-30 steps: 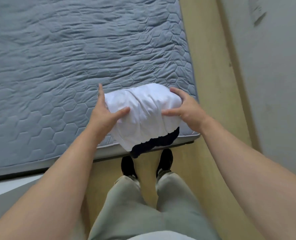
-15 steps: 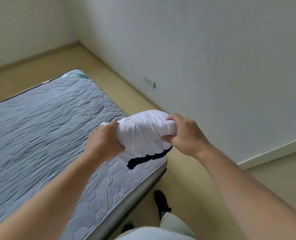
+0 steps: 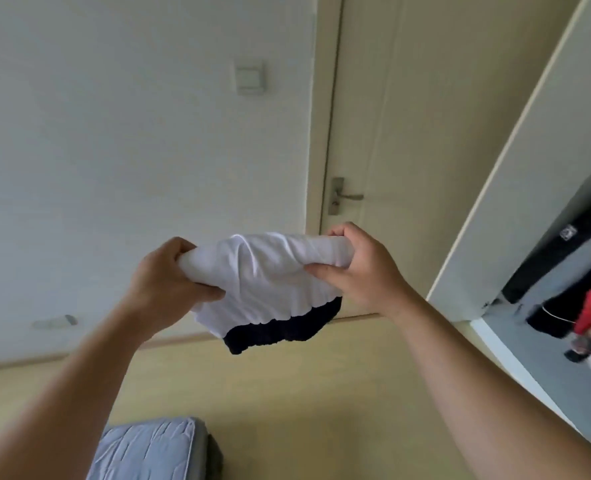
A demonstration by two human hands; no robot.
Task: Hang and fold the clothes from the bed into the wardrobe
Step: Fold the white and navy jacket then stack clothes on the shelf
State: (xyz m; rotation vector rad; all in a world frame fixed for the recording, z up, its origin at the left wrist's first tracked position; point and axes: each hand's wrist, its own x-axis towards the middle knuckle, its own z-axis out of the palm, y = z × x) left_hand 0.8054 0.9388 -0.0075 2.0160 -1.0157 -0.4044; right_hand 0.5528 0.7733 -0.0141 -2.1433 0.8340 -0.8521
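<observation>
A folded bundle of clothes (image 3: 266, 271), white on top with a dark garment showing along its lower edge, hangs in the air at the centre of the head view. My left hand (image 3: 164, 282) grips its left end and my right hand (image 3: 360, 271) grips its right end. The open wardrobe (image 3: 515, 216) stands at the right, a white panel framing it. Inside hang black, grey and red clothes (image 3: 571, 282). A corner of the grey quilted bed (image 3: 148, 448) shows at the bottom left, below and behind the bundle.
A closed beige door (image 3: 391, 116) with a metal handle (image 3: 344, 196) faces me behind the bundle. A white wall with a light switch (image 3: 250, 79) is at the left. The wooden floor (image 3: 304, 393) lies between the bed, door and wardrobe.
The bundle has been lifted off the bed with both hands. The view has turned right, from the mattress and bare wall to the door and the wardrobe.
</observation>
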